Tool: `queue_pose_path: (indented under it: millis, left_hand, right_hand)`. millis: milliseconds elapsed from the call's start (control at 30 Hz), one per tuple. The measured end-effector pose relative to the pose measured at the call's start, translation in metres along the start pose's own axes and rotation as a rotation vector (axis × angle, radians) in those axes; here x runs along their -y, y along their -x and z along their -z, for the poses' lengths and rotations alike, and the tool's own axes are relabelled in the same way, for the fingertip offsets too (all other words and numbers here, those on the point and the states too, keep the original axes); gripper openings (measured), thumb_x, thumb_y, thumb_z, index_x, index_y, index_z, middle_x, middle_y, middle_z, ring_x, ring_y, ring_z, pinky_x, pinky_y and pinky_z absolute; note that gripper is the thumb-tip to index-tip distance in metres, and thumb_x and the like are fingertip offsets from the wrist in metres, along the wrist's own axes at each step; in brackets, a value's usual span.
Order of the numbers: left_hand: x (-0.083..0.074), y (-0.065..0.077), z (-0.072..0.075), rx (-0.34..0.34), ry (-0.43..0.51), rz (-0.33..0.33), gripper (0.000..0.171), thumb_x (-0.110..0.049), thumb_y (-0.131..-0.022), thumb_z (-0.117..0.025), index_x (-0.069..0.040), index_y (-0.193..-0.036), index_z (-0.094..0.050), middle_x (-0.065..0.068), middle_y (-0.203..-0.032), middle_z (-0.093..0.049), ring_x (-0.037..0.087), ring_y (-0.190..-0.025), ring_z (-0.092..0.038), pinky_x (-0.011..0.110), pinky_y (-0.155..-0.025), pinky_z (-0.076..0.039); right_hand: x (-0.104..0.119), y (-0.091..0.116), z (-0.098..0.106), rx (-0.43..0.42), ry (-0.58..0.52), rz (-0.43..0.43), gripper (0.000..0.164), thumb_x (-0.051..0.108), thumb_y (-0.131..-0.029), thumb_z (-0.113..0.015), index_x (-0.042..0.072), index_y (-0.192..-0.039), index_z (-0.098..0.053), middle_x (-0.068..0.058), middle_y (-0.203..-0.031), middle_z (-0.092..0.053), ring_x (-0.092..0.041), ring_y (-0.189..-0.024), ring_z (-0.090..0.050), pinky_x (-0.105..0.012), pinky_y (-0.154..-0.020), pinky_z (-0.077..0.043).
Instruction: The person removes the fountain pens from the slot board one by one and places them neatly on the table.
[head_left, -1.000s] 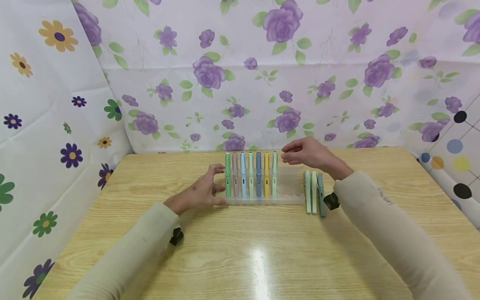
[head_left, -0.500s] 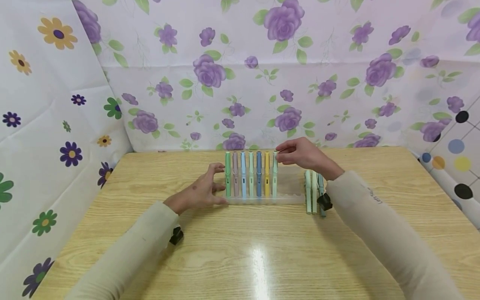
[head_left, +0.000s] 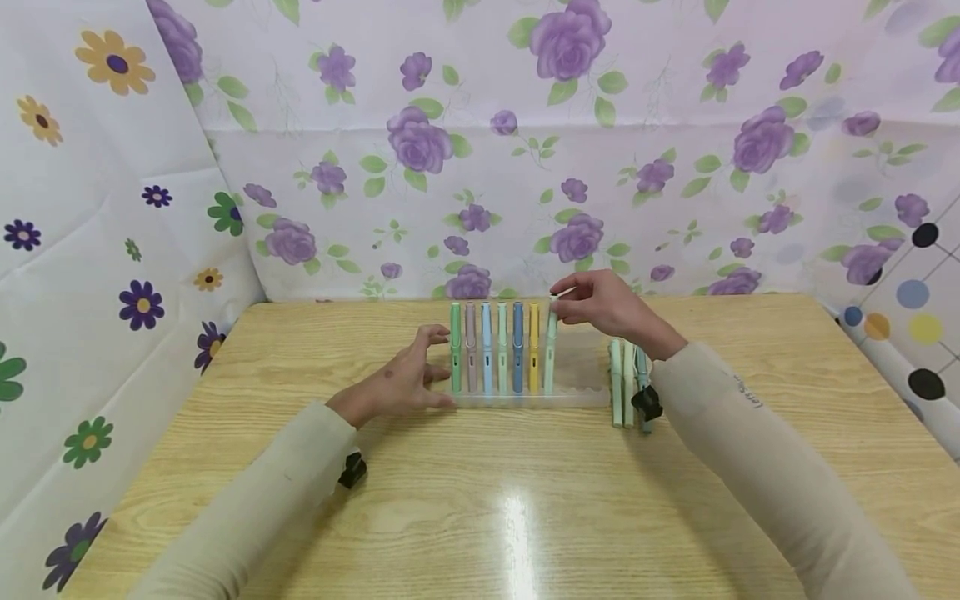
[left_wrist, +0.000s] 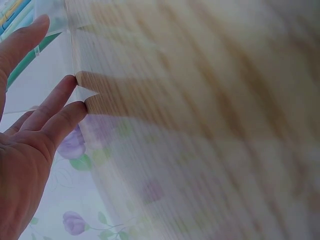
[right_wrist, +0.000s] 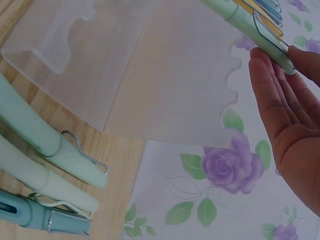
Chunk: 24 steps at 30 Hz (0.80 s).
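A clear pen stand point(head_left: 585, 400) holds a row of several capped pens. My right hand point(head_left: 611, 312) pinches the top of a pale green pen point(head_left: 551, 354) at the row's right end. That pen leans slightly right, its lower end still at the stand; in the right wrist view thumb and fingertips meet at its cap point(right_wrist: 270, 42). My left hand point(head_left: 405, 383) is at the stand's left end beside a green pen point(head_left: 455, 350), fingers fairly straight and spread. In the left wrist view, two fingertips point(left_wrist: 82, 106) touch the wooden surface and the thumb lies near the stand's edge.
Three capped pens, pale green point(head_left: 617, 383), cream point(head_left: 628, 387) and teal point(right_wrist: 60, 220), lie side by side right of the stand, below my right wrist. The wooden table point(head_left: 420, 517) ends at a flowered cloth point(head_left: 480, 200) behind.
My right hand has moved left to the pale green pen, taken hold of its top and drawn it slightly up and tilted it right. My left hand has stayed put.
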<state>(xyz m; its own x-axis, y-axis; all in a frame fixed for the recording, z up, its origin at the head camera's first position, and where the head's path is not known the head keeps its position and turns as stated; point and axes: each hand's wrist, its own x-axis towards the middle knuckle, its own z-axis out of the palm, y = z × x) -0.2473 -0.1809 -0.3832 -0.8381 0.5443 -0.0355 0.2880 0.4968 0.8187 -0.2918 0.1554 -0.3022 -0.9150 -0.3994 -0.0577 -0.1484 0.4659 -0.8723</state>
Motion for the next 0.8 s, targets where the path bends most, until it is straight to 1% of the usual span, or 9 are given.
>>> queue_pose_path:
  millis: [167, 300, 567, 633, 800]
  left_hand:
    - [0.001, 0.001, 0.000, 0.003, 0.022, 0.003, 0.096, -0.008, -0.082, -0.083, -0.021, -0.147, -0.014, 0.014, -0.159, -0.020, 0.036, -0.125, -0.057, 0.044, -0.096, -0.051]
    - [0.000, 0.001, 0.000, 0.004, 0.022, 0.003, 0.095, -0.007, -0.082, -0.083, -0.021, -0.147, -0.014, 0.014, -0.159, -0.020, 0.036, -0.125, -0.057, 0.044, -0.096, -0.052]
    - [-0.003, 0.001, 0.000, 0.005, 0.033, -0.020, 0.094, -0.001, -0.083, -0.081, -0.016, -0.147, -0.013, 0.020, -0.158, -0.019, 0.041, -0.125, -0.055, 0.046, -0.095, -0.052]
    - [-0.003, 0.001, -0.001, 0.004, 0.034, -0.017, 0.095, -0.001, -0.083, -0.081, -0.016, -0.146, -0.013, 0.020, -0.158, -0.019, 0.040, -0.125, -0.056, 0.046, -0.095, -0.052]
    - [-0.004, 0.001, 0.000, 0.004, 0.036, -0.009, 0.095, -0.002, -0.083, -0.082, -0.017, -0.147, -0.013, 0.019, -0.158, -0.020, 0.040, -0.125, -0.055, 0.045, -0.095, -0.052]
  right_hand:
    - [0.005, 0.001, 0.007, -0.009, 0.016, 0.014, 0.034, 0.014, -0.100, -0.064, -0.002, -0.129, -0.060, -0.021, -0.116, -0.068, -0.026, -0.098, -0.070, -0.033, -0.084, -0.058]
    - [0.009, 0.004, 0.014, -0.019, 0.032, 0.019, 0.035, 0.017, -0.100, -0.064, -0.002, -0.130, -0.060, -0.021, -0.117, -0.067, -0.025, -0.097, -0.070, -0.033, -0.085, -0.057]
    - [0.013, 0.013, 0.026, -0.027, -0.004, 0.013, 0.037, 0.014, -0.101, -0.063, -0.004, -0.132, -0.058, -0.024, -0.120, -0.064, -0.021, -0.095, -0.070, -0.034, -0.087, -0.057]
    - [0.013, 0.015, 0.029, -0.036, -0.008, 0.001, 0.038, 0.015, -0.100, -0.063, -0.003, -0.133, -0.058, -0.023, -0.121, -0.064, -0.020, -0.095, -0.070, -0.033, -0.086, -0.057]
    - [0.012, 0.023, 0.037, -0.059, 0.011, -0.036, 0.040, 0.020, -0.100, -0.064, 0.001, -0.135, -0.059, -0.021, -0.122, -0.064, -0.022, -0.095, -0.070, -0.037, -0.087, -0.057]
